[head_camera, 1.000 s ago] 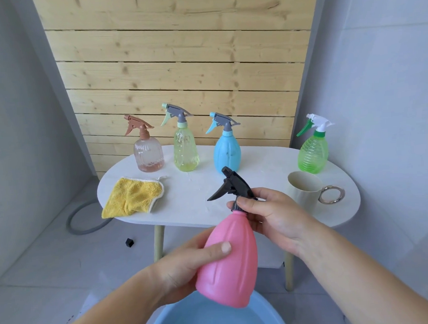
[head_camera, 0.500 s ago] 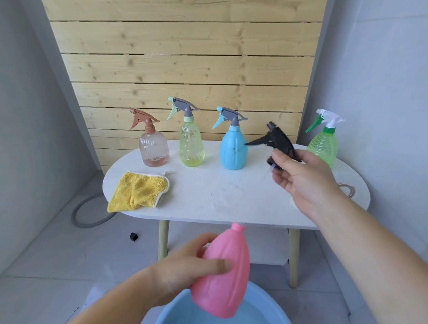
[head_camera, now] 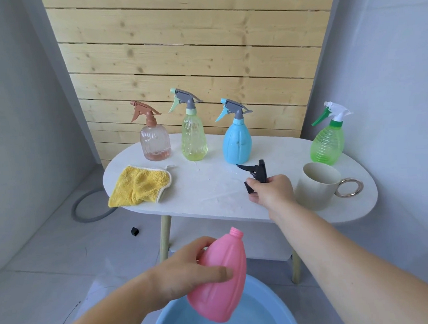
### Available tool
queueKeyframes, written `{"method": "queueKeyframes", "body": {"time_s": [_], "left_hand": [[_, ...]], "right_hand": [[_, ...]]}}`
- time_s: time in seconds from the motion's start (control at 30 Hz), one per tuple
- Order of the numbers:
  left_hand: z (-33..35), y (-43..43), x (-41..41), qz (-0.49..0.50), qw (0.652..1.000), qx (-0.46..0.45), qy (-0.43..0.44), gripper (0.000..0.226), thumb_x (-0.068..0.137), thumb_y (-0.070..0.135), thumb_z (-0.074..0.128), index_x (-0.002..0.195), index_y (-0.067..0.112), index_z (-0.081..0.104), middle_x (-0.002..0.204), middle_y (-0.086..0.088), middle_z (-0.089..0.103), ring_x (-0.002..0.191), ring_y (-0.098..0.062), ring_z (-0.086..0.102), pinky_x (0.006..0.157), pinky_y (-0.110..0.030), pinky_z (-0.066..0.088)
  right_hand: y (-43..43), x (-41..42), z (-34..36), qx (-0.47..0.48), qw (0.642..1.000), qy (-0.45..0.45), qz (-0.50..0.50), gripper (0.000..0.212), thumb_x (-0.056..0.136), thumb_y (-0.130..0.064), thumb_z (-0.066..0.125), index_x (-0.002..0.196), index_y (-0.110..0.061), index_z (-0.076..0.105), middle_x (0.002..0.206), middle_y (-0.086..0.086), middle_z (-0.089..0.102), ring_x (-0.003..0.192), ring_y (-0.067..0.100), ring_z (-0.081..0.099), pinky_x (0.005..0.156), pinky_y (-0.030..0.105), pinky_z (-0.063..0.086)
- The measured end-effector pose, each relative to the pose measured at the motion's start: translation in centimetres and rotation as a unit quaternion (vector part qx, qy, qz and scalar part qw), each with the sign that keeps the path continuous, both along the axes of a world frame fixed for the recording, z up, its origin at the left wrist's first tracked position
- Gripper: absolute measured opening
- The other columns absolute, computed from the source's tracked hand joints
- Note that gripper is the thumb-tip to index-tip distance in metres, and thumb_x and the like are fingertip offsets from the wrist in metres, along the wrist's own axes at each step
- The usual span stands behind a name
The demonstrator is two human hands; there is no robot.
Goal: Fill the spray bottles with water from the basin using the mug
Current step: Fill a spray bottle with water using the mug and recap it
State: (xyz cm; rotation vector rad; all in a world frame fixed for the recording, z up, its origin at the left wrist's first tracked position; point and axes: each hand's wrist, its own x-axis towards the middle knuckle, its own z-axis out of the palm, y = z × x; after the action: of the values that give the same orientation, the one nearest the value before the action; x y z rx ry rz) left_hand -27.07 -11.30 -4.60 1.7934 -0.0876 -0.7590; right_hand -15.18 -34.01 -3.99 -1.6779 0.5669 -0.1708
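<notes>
Over basin [head_camera: 272, 305], left grip [head_camera: 179, 275] clamps pink bottle [head_camera: 224, 280]; right grip [head_camera: 271, 191] pinches black sprayer [head_camera: 257, 172].

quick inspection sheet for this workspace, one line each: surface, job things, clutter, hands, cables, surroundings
surface: white oval table, faint smears near the middle
job's things: brown bottle, yellow bottle, blue bottle and green bottle stand capped along the back; mug upright at right, looks empty; pink bottle uncapped, tilted above the basin, which holds water
clutter: yellow cloth on the table's left; small black block on the floor
hands: left hand grips the pink bottle; right hand holds the black spray head low over the table
cables: nothing seen; a grey hose loops on the floor at left
surroundings: wood panel behind, grey walls, tiled floor
</notes>
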Motion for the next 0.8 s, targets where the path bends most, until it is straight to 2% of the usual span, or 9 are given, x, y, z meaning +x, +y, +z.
{"method": "queueKeyframes", "body": {"time_s": [0.07, 0.1, 0.17, 0.2, 0.3, 0.43, 0.6, 0.7, 0.8], "left_hand": [[-0.2, 0.1, 0.0, -0.002, 1.0, 0.003, -0.004, 0.071, 0.063, 0.045, 0.089, 0.128, 0.033, 0.061, 0.12, -0.001, 0.071, 0.105, -0.017, 0.074, 0.093, -0.035, 0.062], [-0.2, 0.1, 0.0, -0.003, 1.0, 0.004, -0.005, 0.072, 0.063, 0.047, 0.089, 0.128, 0.033, 0.061, 0.12, 0.0, 0.071, 0.105, -0.017, 0.074, 0.094, -0.036, 0.062], [-0.3, 0.1, 0.1, -0.006, 1.0, 0.003, -0.008, 0.071, 0.063, 0.047, 0.088, 0.128, 0.033, 0.061, 0.119, 0.001, 0.072, 0.104, -0.015, 0.074, 0.093, -0.034, 0.062], [-0.3, 0.1, 0.1, -0.007, 1.0, 0.003, -0.01, 0.07, 0.064, 0.047, 0.088, 0.128, 0.034, 0.061, 0.119, 0.002, 0.072, 0.104, -0.014, 0.074, 0.092, -0.033, 0.062], [-0.3, 0.1, 0.2, -0.003, 1.0, 0.002, -0.016, 0.069, 0.066, 0.046, 0.087, 0.128, 0.034, 0.06, 0.12, 0.003, 0.072, 0.105, -0.013, 0.073, 0.094, -0.035, 0.061], [-0.2, -0.2, 0.3, 0.017, 0.999, -0.006, -0.026, 0.069, 0.065, 0.047, 0.087, 0.128, 0.036, 0.061, 0.121, 0.002, 0.071, 0.106, -0.015, 0.073, 0.095, -0.039, 0.061], [0.0, -1.6, 0.5, 0.036, 0.998, -0.038, -0.045, 0.068, 0.062, 0.044, 0.088, 0.126, 0.036, 0.063, 0.118, 0.003, 0.073, 0.102, -0.013, 0.074, 0.093, -0.04, 0.062], [0.4, -2.9, 0.6, 0.035, 0.995, -0.073, -0.053, 0.069, 0.064, 0.037, 0.089, 0.127, 0.036, 0.063, 0.116, 0.005, 0.074, 0.103, -0.011, 0.074, 0.087, -0.033, 0.063], [0.8, -4.5, 0.8, 0.024, 0.994, -0.092, -0.059, 0.066, 0.068, 0.033, 0.088, 0.129, 0.036, 0.063, 0.116, 0.005, 0.075, 0.107, -0.014, 0.073, 0.083, -0.03, 0.061]], "right_hand": [[-0.1, 0.2, -0.1, -0.105, 0.994, 0.019, 0.006, 0.046, 0.076, -0.041, 0.078, 0.091, -0.001, 0.062, 0.075, 0.008, 0.066, 0.058, 0.025, 0.065, 0.065, 0.044, 0.062], [-0.1, 0.1, 0.0, -0.16, 0.987, 0.034, 0.014, 0.05, 0.075, -0.048, 0.076, 0.092, -0.004, 0.058, 0.079, 0.006, 0.063, 0.064, 0.026, 0.064, 0.058, 0.04, 0.057], [-0.2, -0.1, 0.2, -0.248, 0.966, 0.061, 0.039, 0.052, 0.078, -0.052, 0.07, 0.099, -0.008, 0.053, 0.088, 0.004, 0.061, 0.077, 0.028, 0.061, 0.052, 0.03, 0.041], [-0.1, -0.2, 0.4, -0.279, 0.956, 0.07, 0.048, 0.052, 0.081, -0.052, 0.067, 0.103, -0.008, 0.051, 0.093, 0.004, 0.061, 0.081, 0.028, 0.059, 0.053, 0.03, 0.037], [0.0, -0.6, 0.9, -0.351, 0.93, 0.086, 0.065, 0.049, 0.089, -0.052, 0.059, 0.107, -0.009, 0.045, 0.098, 0.004, 0.057, 0.086, 0.029, 0.053, 0.064, 0.034, 0.04], [-0.1, -1.5, 1.8, -0.391, 0.915, 0.075, 0.069, 0.038, 0.095, -0.046, 0.052, 0.101, -0.011, 0.041, 0.095, 0.004, 0.053, 0.084, 0.029, 0.049, 0.066, 0.035, 0.038], [-0.8, -3.0, 5.1, -0.415, 0.908, -0.001, 0.059, 0.034, 0.096, -0.044, 0.052, 0.113, -0.015, 0.051, 0.108, 0.003, 0.063, 0.102, 0.03, 0.059, 0.074, 0.035, 0.044], [-2.4, -4.1, 6.9, -0.399, 0.914, -0.056, 0.049, 0.026, 0.094, -0.042, 0.054, 0.106, -0.019, 0.055, 0.099, -0.002, 0.066, 0.095, 0.027, 0.061, 0.076, 0.036, 0.05], [-4.8, -5.4, 7.8, -0.378, 0.921, -0.088, 0.031, 0.016, 0.094, -0.038, 0.056, 0.097, -0.022, 0.058, 0.087, -0.009, 0.066, 0.084, 0.021, 0.061, 0.069, 0.033, 0.049]]}}
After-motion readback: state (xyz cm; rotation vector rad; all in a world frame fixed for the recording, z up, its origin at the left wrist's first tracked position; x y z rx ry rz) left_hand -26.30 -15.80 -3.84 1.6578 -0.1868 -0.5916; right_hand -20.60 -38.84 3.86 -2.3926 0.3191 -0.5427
